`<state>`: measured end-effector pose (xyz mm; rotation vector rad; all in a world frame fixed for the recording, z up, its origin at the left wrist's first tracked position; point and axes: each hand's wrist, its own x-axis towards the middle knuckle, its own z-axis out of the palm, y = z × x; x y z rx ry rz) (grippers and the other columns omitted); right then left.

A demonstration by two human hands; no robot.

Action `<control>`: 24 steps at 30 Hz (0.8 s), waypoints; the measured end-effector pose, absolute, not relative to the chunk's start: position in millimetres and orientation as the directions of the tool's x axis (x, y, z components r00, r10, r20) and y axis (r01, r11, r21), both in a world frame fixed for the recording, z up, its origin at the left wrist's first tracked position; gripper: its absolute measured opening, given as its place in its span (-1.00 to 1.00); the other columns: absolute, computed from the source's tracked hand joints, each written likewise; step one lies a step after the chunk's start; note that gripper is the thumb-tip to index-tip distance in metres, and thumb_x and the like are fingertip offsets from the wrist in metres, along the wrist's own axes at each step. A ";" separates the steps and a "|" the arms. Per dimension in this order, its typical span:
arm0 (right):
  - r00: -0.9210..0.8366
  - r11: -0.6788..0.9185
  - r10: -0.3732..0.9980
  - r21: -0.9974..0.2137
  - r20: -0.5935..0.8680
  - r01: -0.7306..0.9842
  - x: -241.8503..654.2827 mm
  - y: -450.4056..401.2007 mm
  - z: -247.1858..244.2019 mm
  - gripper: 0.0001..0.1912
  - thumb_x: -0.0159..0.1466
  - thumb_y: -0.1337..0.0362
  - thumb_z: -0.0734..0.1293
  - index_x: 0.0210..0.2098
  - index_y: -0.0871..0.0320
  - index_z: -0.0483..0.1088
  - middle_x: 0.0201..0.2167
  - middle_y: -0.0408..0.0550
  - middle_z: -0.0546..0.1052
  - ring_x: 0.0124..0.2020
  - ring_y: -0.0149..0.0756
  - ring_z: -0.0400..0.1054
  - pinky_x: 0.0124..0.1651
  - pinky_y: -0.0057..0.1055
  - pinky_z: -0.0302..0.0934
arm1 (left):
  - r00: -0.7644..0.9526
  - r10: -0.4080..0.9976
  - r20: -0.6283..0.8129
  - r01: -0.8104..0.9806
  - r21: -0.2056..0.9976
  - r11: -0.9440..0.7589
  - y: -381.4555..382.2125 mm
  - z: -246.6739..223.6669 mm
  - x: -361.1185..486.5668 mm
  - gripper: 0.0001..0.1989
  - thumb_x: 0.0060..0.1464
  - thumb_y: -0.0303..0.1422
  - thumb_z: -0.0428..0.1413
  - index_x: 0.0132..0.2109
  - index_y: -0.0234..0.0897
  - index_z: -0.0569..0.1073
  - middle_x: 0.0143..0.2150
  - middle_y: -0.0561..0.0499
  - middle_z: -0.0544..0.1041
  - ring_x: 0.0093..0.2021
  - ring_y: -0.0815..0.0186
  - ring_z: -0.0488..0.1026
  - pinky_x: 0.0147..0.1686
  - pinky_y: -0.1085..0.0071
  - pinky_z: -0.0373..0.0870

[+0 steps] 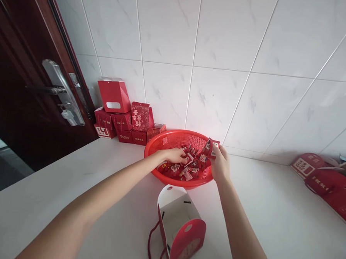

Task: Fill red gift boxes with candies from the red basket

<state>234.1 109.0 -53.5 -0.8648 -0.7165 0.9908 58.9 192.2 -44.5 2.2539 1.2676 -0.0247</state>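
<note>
A red plastic basket holds many small red wrapped candies. My left hand reaches into it from the left, its fingers closed on a red and white wrapped candy. At the basket's right rim my right hand grips red wrapped candies between thumb and fingers, above the pile. In front of the basket stands an open red gift box with a pale inside, rounded end flaps and a dark red cord handle hanging on its left side. Its visible inside shows no candy.
Red gift boxes are stacked against the tiled wall at the left. More red boxes lie at the right edge of the white table. A dark door with a metal handle stands at the far left.
</note>
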 end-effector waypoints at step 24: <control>0.155 0.252 0.964 -0.923 0.214 -0.290 241.0 108.6 -54.8 -0.63 0.05 -0.06 0.52 -0.34 0.07 0.52 -0.37 -0.16 0.56 -0.39 -0.31 0.36 -0.38 -0.42 0.26 | 0.617 0.762 0.195 0.125 0.932 -0.339 180.8 -34.5 66.5 -0.61 0.03 -0.42 0.30 0.04 -0.30 0.49 -0.10 -0.06 0.58 -0.06 0.22 0.53 0.01 0.25 0.45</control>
